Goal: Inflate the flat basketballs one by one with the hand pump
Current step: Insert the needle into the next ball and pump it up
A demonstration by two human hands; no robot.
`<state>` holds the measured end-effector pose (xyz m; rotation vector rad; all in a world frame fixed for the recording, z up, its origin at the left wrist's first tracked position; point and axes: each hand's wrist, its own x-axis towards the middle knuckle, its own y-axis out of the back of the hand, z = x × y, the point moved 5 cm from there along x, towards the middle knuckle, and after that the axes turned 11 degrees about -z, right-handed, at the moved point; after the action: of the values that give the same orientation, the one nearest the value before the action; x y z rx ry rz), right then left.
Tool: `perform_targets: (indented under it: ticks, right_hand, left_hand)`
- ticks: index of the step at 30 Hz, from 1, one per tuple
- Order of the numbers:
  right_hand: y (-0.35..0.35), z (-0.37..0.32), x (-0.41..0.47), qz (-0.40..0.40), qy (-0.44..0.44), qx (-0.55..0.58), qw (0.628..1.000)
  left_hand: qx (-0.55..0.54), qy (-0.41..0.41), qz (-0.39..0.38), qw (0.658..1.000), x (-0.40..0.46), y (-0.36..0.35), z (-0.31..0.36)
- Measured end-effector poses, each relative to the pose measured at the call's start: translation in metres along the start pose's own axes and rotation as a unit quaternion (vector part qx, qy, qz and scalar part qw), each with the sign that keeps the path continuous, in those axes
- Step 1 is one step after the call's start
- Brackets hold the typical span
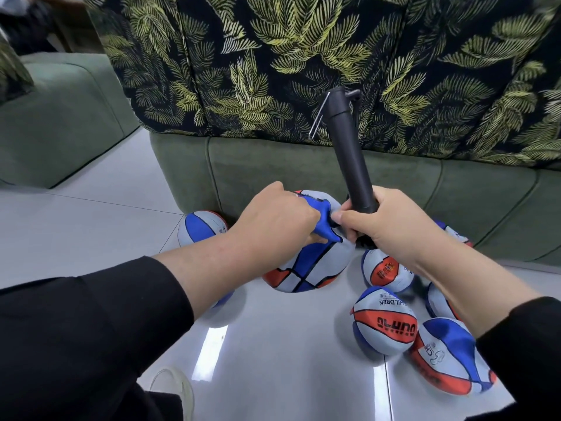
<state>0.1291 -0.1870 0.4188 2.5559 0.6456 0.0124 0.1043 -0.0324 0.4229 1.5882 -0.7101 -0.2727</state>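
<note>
- Right hand (375, 221): fingers curled round the lower end of the black hand pump (349, 150), which is held tilted, its top leaning up and away toward the sofa.
- A thin metal wire piece (318, 117) is seen hanging beside the pump's top end.
- Left hand (274, 221): a fold of the blue panel of the flat basketball (306, 259) is pinched and pulled up, just beside the right hand's fingertips.
- This ball is crumpled, resting on the glossy white floor (273, 344), close before the green sofa base (303, 165).
- Whether the pump's needle is in the ball cannot be told; the hands hide it.
- More basketballs (384, 320) are noted in a cluster under the right forearm; another ball (202, 227) lies left, against the sofa.
- A leaf-print cover (273, 56) is draped over the sofa.
</note>
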Motion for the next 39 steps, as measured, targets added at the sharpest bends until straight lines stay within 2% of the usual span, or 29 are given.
perform_targets:
  ticks: [3,5,6,8,10,15,20,24,27,30,35,39]
  right_hand:
    - [-0.003,-0.001,0.001,-0.005,0.002,-0.027,1.0]
    - [-0.004,-0.001,0.003,-0.005,0.001,-0.042,0.999]
    - [-0.004,0.0,0.003,-0.007,-0.001,-0.044,0.999]
    - [-0.005,0.001,0.004,-0.012,-0.005,-0.042,0.999]
    - [-0.005,0.002,0.003,-0.011,0.001,-0.023,1.0]
    - [0.001,0.012,0.007,0.032,-0.007,0.045,0.998]
    - [-0.004,0.032,0.016,0.017,-0.058,0.16,0.985]
    - [-0.013,0.049,0.009,-0.015,-0.126,0.164,0.978]
    - [-0.027,0.074,-0.003,-0.055,-0.179,0.111,0.976]
    - [-0.045,0.102,-0.015,-0.039,-0.216,0.077,0.972]
    - [-0.087,0.156,-0.029,-0.003,-0.266,0.124,0.956]
    - [-0.116,0.19,-0.045,0.007,-0.274,0.203,0.94]
  left_hand:
    - [-0.019,-0.016,0.043,0.999,-0.002,-0.002,-0.002]
    - [0.004,-0.02,0.034,0.999,-0.003,0.0,-0.001]
    - [0.027,-0.011,0.008,1.0,-0.002,0.0,0.0]
    - [0.064,0.027,-0.102,0.992,0.002,-0.009,0.001]
    - [0.035,0.089,-0.174,0.98,0.002,-0.02,-0.004]
    - [-0.027,0.121,-0.185,0.975,0.0,-0.038,-0.018]
    - [-0.086,0.152,-0.227,0.958,-0.013,-0.068,-0.032]
    - [-0.095,0.184,-0.296,0.933,-0.033,-0.103,-0.046]
    - [-0.088,0.191,-0.335,0.918,-0.051,-0.146,-0.048]
    - [-0.102,0.198,-0.341,0.913,-0.071,-0.194,-0.041]
    - [-0.152,0.227,-0.376,0.885,-0.101,-0.259,-0.024]
    - [-0.188,0.2,-0.406,0.872,-0.097,-0.296,-0.007]
